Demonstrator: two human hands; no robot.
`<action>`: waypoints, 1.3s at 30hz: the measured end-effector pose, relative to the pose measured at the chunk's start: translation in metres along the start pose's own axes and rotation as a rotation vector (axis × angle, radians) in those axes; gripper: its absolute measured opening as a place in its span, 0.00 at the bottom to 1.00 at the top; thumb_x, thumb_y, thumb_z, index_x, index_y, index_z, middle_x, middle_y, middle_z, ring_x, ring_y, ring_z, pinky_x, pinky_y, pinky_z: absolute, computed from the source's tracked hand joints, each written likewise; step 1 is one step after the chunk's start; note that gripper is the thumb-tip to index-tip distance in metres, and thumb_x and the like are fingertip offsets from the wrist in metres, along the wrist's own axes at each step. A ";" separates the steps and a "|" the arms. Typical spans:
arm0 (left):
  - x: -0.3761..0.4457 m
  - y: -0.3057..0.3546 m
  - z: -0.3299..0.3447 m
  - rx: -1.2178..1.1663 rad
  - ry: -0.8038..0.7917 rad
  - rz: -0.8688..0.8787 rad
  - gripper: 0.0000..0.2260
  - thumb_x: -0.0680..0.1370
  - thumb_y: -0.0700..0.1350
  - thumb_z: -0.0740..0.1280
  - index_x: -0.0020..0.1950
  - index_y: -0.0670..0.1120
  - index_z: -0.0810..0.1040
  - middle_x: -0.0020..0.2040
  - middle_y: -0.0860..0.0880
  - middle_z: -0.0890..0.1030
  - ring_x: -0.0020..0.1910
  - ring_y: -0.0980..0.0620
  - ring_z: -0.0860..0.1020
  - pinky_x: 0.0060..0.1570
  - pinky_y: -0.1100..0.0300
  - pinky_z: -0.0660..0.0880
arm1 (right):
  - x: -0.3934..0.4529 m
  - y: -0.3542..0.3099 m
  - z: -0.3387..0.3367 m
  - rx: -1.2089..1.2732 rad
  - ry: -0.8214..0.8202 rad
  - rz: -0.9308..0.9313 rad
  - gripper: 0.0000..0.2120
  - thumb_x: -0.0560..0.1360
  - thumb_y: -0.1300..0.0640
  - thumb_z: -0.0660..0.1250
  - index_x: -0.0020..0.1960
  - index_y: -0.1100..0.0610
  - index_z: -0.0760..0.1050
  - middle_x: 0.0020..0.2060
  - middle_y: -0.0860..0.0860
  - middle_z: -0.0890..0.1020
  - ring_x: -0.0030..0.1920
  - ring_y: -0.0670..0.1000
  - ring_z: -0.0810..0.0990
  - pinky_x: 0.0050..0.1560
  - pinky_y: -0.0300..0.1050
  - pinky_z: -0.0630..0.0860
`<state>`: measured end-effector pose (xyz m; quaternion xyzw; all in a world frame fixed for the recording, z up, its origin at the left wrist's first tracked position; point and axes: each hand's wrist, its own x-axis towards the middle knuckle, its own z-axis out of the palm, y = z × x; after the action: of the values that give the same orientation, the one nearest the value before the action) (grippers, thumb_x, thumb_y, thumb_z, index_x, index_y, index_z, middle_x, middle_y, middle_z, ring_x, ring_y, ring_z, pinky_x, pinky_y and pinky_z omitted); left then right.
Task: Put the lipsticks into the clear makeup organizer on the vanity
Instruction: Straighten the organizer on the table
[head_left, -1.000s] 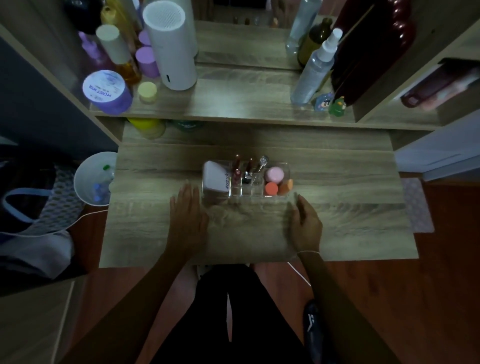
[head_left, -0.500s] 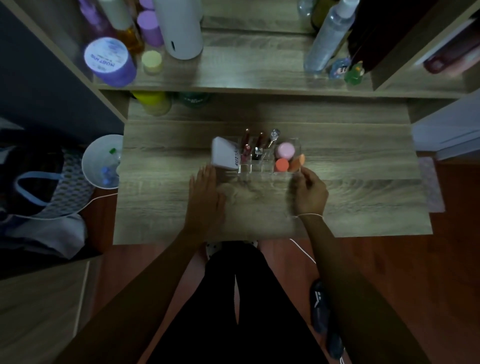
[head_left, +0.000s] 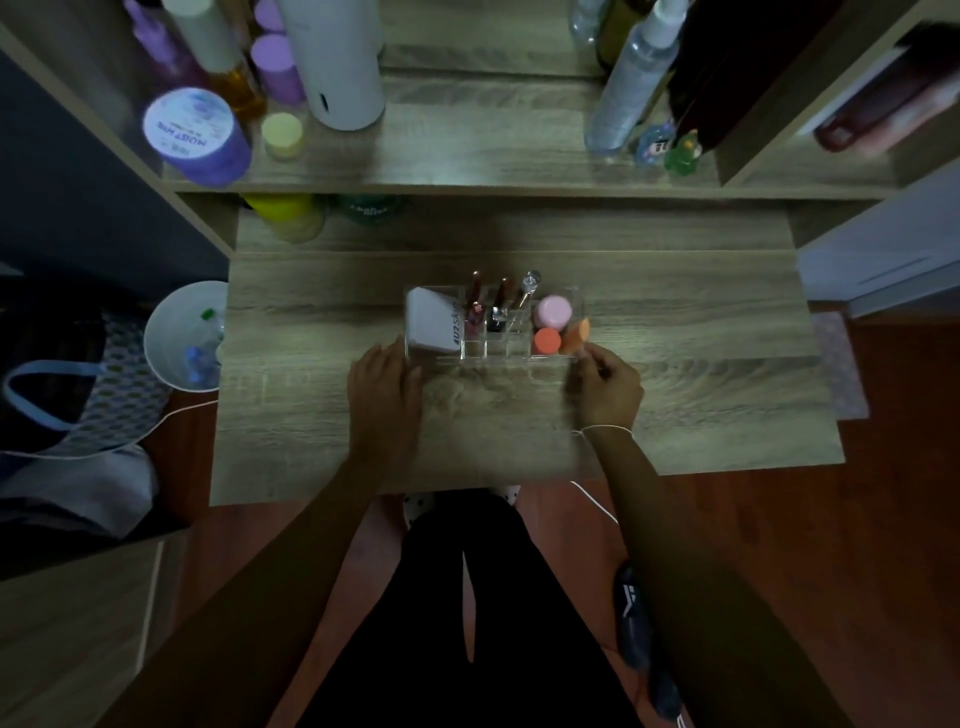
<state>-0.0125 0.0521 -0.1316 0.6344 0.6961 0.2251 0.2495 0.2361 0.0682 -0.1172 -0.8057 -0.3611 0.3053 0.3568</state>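
The organizer (head_left: 493, 325) is sitting mid-vanity (head_left: 675, 364), with lipsticks (head_left: 474, 301) standing in its middle slots. The left hand (head_left: 384, 387) is lying open and flat at its left corner; the right hand (head_left: 610, 387) is curling loosely at its right corner, gripping nothing visible.

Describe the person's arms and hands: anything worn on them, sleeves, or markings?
Both forearms are bare, with no sleeves in view. The right hand has a thin pale string or band looped around the wrist. The left hand shows no wristband. In this dim light I cannot make out rings, gloves or markings on either hand.
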 end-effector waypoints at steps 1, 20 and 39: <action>-0.001 -0.001 0.001 0.004 0.013 -0.003 0.17 0.79 0.40 0.62 0.67 0.38 0.70 0.64 0.38 0.76 0.66 0.39 0.69 0.68 0.41 0.62 | 0.001 0.000 0.000 0.000 0.001 0.001 0.10 0.75 0.57 0.68 0.53 0.59 0.82 0.49 0.58 0.86 0.49 0.53 0.83 0.52 0.40 0.75; 0.027 0.053 0.040 0.066 -0.009 0.076 0.11 0.77 0.41 0.66 0.58 0.42 0.78 0.56 0.41 0.81 0.61 0.39 0.72 0.63 0.45 0.65 | 0.066 0.013 -0.052 0.056 0.058 0.076 0.08 0.74 0.61 0.69 0.52 0.62 0.82 0.47 0.60 0.86 0.46 0.51 0.82 0.49 0.39 0.75; 0.064 0.134 0.104 0.074 -0.104 0.139 0.13 0.78 0.46 0.64 0.59 0.41 0.76 0.54 0.41 0.80 0.56 0.42 0.73 0.55 0.49 0.68 | 0.148 0.029 -0.118 0.019 0.143 0.186 0.08 0.75 0.60 0.66 0.49 0.56 0.84 0.48 0.58 0.86 0.51 0.55 0.83 0.55 0.46 0.77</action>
<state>0.1520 0.1285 -0.1311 0.7007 0.6444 0.1826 0.2457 0.4168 0.1303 -0.1090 -0.8521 -0.2556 0.2822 0.3592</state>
